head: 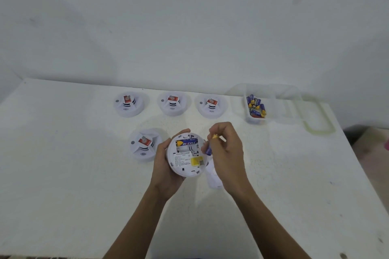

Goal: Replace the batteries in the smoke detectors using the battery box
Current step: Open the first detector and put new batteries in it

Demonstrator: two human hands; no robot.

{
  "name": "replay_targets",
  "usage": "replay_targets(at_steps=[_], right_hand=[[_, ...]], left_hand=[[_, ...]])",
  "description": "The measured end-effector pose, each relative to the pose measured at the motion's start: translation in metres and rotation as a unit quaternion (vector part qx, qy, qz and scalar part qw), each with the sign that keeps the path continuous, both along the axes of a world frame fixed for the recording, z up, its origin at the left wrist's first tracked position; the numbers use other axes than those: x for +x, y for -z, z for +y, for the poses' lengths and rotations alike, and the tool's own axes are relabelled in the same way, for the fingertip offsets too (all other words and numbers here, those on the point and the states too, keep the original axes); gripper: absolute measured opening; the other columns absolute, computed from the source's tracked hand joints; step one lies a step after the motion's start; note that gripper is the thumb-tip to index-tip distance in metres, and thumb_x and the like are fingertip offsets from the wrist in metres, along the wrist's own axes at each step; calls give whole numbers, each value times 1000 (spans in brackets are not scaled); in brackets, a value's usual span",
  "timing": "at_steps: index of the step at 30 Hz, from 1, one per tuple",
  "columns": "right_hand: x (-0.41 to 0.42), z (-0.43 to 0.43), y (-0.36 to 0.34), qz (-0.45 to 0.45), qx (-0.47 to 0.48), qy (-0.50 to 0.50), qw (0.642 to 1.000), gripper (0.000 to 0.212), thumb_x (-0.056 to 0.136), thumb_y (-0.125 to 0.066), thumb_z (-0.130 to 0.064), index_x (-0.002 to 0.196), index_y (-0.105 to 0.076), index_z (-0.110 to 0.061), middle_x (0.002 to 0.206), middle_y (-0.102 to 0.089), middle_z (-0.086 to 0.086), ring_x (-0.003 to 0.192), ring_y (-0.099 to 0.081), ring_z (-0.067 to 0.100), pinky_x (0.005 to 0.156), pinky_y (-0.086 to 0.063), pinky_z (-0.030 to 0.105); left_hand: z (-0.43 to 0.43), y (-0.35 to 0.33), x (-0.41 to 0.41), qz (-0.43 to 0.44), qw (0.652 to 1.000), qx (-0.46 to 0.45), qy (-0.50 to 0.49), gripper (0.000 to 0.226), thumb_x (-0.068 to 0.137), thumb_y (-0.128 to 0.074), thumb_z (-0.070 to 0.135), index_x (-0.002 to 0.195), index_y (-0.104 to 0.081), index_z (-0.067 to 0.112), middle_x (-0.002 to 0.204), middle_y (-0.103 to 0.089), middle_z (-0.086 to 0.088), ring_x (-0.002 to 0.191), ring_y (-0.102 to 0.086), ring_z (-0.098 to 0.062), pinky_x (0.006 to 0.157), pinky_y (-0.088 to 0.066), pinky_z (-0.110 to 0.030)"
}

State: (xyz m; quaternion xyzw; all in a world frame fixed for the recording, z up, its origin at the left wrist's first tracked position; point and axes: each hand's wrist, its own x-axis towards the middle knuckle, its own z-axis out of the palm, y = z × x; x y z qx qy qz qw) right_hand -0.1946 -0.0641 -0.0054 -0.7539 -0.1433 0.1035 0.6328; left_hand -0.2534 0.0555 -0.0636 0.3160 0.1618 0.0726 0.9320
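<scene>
My left hand (166,166) grips a white round smoke detector (186,162) turned back-side up, above the table's middle. Its battery bay shows one blue-and-yellow battery (187,143) seated in the upper slot, and the lower slot looks bare. My right hand (227,153) pinches a second blue-and-yellow battery (209,147) at the detector's right edge, tilted, yellow end up. A clear plastic battery box (257,120) with several batteries stands at the back right.
Three smoke detectors (171,103) stand in a row at the back and a fourth (145,145) sits left of my left hand, all face up with red stickers. A white cover piece (213,178) lies under my right wrist. The box's clear lid (311,115) lies beside it.
</scene>
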Motion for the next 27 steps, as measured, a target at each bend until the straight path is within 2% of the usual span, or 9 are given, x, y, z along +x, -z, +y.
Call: replay_targets(at_steps=[2, 4, 7, 9, 11, 17, 20, 22, 27], right_hand=[[2, 0, -3, -75, -60, -50, 994, 30, 92, -48, 0, 85, -48, -28, 79, -54, -15, 75, -60, -2, 63, -47, 7], [5, 1, -5, -137, -121, -106, 977, 23, 89, -53, -4, 86, -48, -26, 77, -50, -18, 75, -58, -2, 63, -45, 5], [11, 4, -5, -260, -240, -186, 917, 11, 88, -54, -21, 98, -55, -23, 83, -43, -14, 68, -51, 6, 61, -35, 5], [16, 6, -3, -316, -281, -229, 877, 21, 89, -49, -25, 108, -57, -24, 87, -45, -8, 67, -47, 8, 59, -34, 10], [21, 7, -1, -349, -298, -258, 850, 24, 91, -47, -25, 112, -58, -27, 90, -49, -5, 68, -46, 9, 58, -37, 17], [31, 8, -3, -389, -316, -296, 813, 25, 90, -39, -27, 109, -57, -27, 84, -50, -1, 62, -48, 13, 49, -45, 29], [35, 8, -4, -398, -324, -316, 798, 31, 89, -35, -28, 109, -60, -27, 81, -51, -1, 59, -48, 13, 46, -37, 24], [38, 8, -3, -401, -332, -328, 788, 28, 89, -39, -27, 108, -59, -29, 77, -50, -2, 56, -46, 13, 45, -32, 22], [42, 11, -4, -395, -347, -355, 773, 24, 87, -50, -27, 109, -51, -35, 74, -50, -2, 54, -45, 15, 45, -33, 24]], left_hand=[[-2, -3, -1, 11, 1000, 2, 8, 46, 64, -66, 49, 100, -75, 23, 106, -71, -9, 93, -69, -27, 71, -57, -38], [-2, -4, -2, 11, 1000, 15, 15, 47, 60, -70, 51, 98, -76, 24, 103, -73, -8, 90, -70, -25, 69, -58, -35], [-1, -4, -4, 6, 999, 28, 25, 52, 55, -75, 56, 96, -76, 25, 99, -73, -7, 86, -71, -24, 69, -58, -34], [-1, -7, -4, 22, 999, 14, 29, 39, 69, -59, 51, 90, -77, 24, 91, -73, -8, 80, -71, -23, 65, -58, -34], [-1, -7, -3, 43, 999, 0, 28, 44, 79, -42, 46, 86, -78, 22, 87, -73, -8, 76, -71, -23, 63, -58, -33], [-2, -9, -1, 69, 997, 15, 28, 60, 94, -22, 41, 79, -78, 25, 84, -74, -7, 75, -71, -21, 65, -59, -31], [-3, -8, -1, 65, 997, 34, 33, 64, 95, -18, 39, 74, -79, 27, 81, -74, -5, 72, -71, -18, 65, -59, -28], [-3, -7, -1, 63, 996, 56, 35, 60, 90, -23, 40, 71, -78, 30, 78, -74, -2, 70, -71, -16, 64, -58, -26], [-1, -3, -2, 70, 993, 92, 37, 46, 79, -33, 44, 77, -77, 31, 83, -74, -3, 76, -71, -19, 70, -58, -30]])
